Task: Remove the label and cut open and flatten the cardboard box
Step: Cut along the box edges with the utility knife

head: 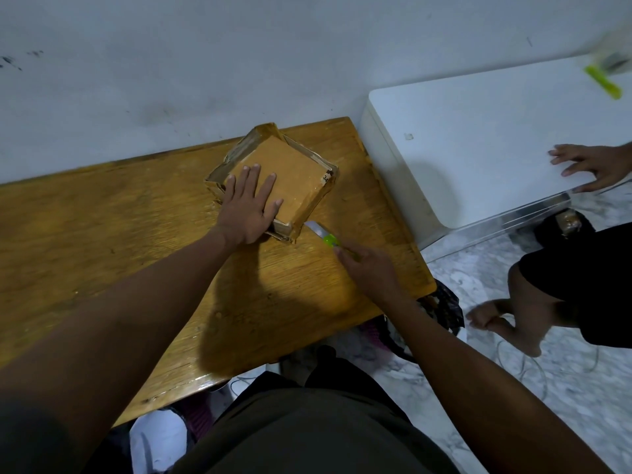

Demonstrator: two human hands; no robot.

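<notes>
The box (pixel 287 176) lies on a wooden table (pixel 102 227), toward its far right end and close to the wall (pixel 205 63). It is brown, squarish and low, turned corner-on, with strips of tape along its far edges and a small white scrap of label (pixel 325 177) with dark print near its right corner. The left hand (pixel 248 206) lies flat on the box's top, fingers spread, palm over the near left edge, pressing down rather than gripping. The right hand (pixel 367 268) is closed around the handle of a cutter (pixel 325 236) with a green slider; the blade end points at the near corner of the box and looks to touch or nearly touch it, though contact cannot be made out. A dark shadow falls on the table below the hands.

To the right of the table stands a white appliance (pixel 478 138) with a flat top. A second person's hand (pixel 591 165) rests spread on it, and that person's bare leg (pixel 523 302) and foot stand on the marbled floor (pixel 547 405). Another green cutter (pixel 603 82), blurred, lies at the appliance's far right corner.
</notes>
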